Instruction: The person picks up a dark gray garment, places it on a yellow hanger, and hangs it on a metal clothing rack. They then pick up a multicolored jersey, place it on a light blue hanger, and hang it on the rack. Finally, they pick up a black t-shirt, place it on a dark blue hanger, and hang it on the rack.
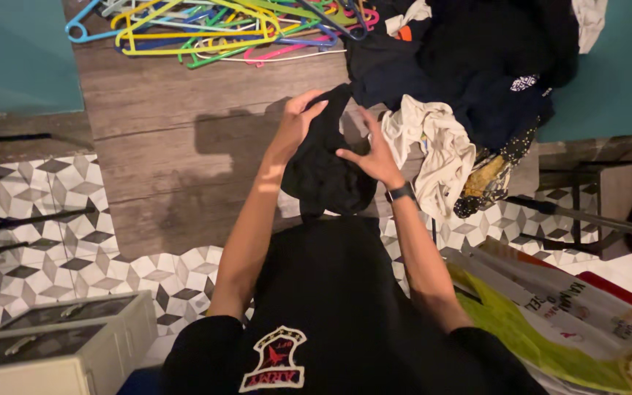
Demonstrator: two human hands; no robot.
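Both hands, left hand (298, 121) and right hand (371, 155), grip a black garment (323, 172) near a yellow-green bag (521, 329).

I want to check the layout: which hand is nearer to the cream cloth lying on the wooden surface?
Right. The right hand grips the black garment just beside the cream cloth, nearly touching it. The left hand holds the garment's far side, clearly farther away.

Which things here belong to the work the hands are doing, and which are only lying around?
In hand:
- black garment, held up by the left hand and the right hand

Lying about:
- pile of dark clothes
- cream cloth beside the pile
- coloured plastic hangers on the wooden floor
- white box
- printed bags
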